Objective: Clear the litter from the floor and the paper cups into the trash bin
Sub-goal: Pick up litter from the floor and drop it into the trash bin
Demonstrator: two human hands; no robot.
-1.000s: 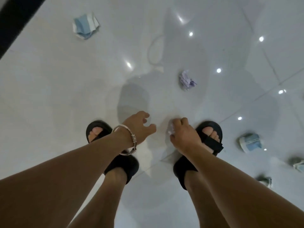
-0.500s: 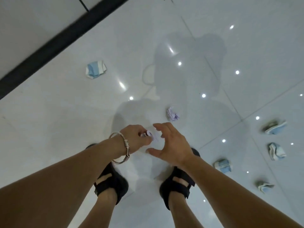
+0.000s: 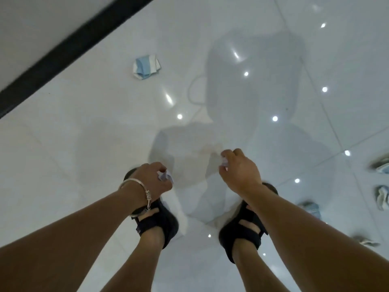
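- Two sandals are seen nearest, set on the white floor.
- A paper scrap is pinched by the left hand, with its fingers curled round it.
- A second scrap is gripped by the right hand, also with curled fingers. Both hands are full.
- More wads are seen lying on the floor to the right, nearer the right hand.
- A blue wad is seen far ahead and to the left, well apart from both hands. The left hand is nearer to it.
- Its long side is laid across the view, a little tilted. No pointing end can be told.
- No bin is seen, so it will likely have to be found first.
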